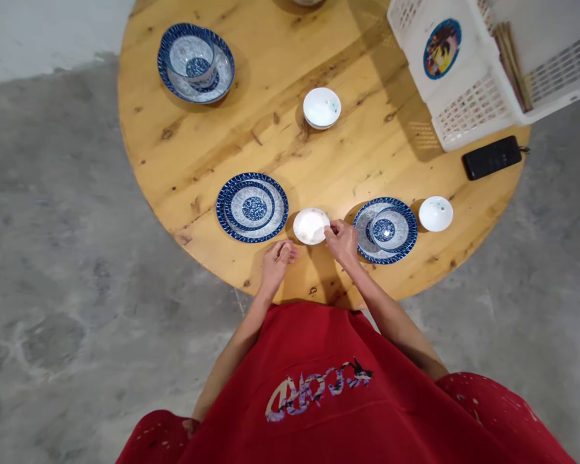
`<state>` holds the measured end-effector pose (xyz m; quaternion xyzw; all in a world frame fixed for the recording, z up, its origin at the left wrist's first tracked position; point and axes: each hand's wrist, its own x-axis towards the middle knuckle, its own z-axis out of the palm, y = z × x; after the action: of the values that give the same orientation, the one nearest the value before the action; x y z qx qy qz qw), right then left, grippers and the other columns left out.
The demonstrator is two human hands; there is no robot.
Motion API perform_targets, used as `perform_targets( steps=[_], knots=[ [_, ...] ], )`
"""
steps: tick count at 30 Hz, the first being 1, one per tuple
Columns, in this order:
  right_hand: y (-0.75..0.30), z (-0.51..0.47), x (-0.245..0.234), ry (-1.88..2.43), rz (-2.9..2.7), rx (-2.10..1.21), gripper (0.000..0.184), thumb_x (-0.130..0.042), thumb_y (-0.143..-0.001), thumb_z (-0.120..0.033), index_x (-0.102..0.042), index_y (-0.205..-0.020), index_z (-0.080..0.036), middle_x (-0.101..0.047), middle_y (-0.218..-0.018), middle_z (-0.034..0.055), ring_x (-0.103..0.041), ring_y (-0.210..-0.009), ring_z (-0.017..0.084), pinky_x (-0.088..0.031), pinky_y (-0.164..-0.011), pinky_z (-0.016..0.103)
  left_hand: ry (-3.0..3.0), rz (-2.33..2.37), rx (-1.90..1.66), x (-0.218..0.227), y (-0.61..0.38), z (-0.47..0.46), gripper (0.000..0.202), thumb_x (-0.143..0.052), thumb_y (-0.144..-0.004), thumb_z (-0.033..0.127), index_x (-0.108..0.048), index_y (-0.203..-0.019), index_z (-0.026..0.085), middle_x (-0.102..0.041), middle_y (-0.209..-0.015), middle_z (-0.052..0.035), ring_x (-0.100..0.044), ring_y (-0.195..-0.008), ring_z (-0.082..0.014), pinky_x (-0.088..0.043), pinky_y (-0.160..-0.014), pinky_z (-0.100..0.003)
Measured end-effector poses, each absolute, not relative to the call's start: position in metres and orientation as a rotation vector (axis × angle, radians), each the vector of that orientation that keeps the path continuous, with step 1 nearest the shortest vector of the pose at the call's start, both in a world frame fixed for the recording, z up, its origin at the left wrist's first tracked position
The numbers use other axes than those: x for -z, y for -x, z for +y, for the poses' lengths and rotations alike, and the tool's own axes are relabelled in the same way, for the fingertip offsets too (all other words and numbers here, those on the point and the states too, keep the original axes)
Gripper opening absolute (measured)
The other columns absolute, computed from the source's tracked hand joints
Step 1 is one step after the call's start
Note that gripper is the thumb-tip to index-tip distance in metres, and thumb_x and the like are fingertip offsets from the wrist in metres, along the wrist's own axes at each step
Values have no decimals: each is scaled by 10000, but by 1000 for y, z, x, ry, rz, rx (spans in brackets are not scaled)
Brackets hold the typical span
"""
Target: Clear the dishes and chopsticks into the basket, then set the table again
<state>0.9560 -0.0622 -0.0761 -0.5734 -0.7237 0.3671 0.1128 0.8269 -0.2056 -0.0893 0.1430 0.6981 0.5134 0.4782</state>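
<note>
A small white bowl (310, 225) sits near the front edge of the round wooden table (319, 161). My right hand (341, 240) pinches its right rim with curled fingers. My left hand (278, 258) rests just left of and below the bowl, fingers curled in, with nothing seen in it. A blue-patterned plate with a smaller dish on it (252, 207) lies left of the bowl. Another blue plate carrying a small blue dish (385, 229) lies right of my right hand.
Two more small white bowls stand at the middle (321, 107) and far right (435, 213). A blue plate with a bowl (196, 62) is at the back left. A white plastic basket (468, 64) and a black phone (492, 157) occupy the right side.
</note>
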Motion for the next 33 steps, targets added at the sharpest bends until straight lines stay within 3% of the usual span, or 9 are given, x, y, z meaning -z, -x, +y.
perform_targets(
  steps=[15, 20, 25, 29, 33],
  knots=[
    [-952, -70, 90, 1657, -2170, -1115, 266, -490, -860, -338, -697, -911, -178, -713, -757, 64, -662, -722, 241, -494, -728, 328, -471, 1710, -1199, 92, -826, -192, 308, -510, -893, 456, -626, -873, 171, -692, -810, -55, -665, -711, -157, -527, -622, -240],
    [-951, -69, 84, 1719, -2132, -1165, 231, -535, -859, -323, -717, -931, -201, -721, -785, 61, -668, -771, 246, -494, -747, 323, -426, 1713, -1184, 96, -825, -191, 309, -543, -864, 476, -633, -913, 184, -715, -815, -52, -679, -698, -169, -536, -612, -256],
    [-956, -68, 74, 1673, -2144, -1240, 259, -611, -875, -445, -707, -1035, -266, -724, -914, -16, -671, -957, 256, -509, -847, 348, -444, 1725, -1187, 100, -823, -187, 314, -556, -865, 474, -632, -897, 171, -707, -813, -52, -690, -689, -154, -527, -591, -222],
    [-961, -74, 66, 1691, -2120, -1243, 369, -591, -939, -451, -638, -1150, -151, -655, -1132, 54, -641, -1009, 236, -536, -881, 411, -444, 1710, -1169, 95, -823, -186, 305, -563, -861, 465, -630, -897, 170, -694, -791, -42, -687, -681, -146, -524, -575, -209],
    [-963, -75, 62, 1715, -2097, -1243, 357, -601, -944, -409, -614, -1196, -157, -626, -1186, 66, -631, -1030, 235, -553, -867, 407, -429, 1700, -1159, 93, -823, -184, 316, -552, -859, 469, -615, -903, 163, -698, -790, -35, -690, -680, -143, -526, -576, -209]
  ],
)
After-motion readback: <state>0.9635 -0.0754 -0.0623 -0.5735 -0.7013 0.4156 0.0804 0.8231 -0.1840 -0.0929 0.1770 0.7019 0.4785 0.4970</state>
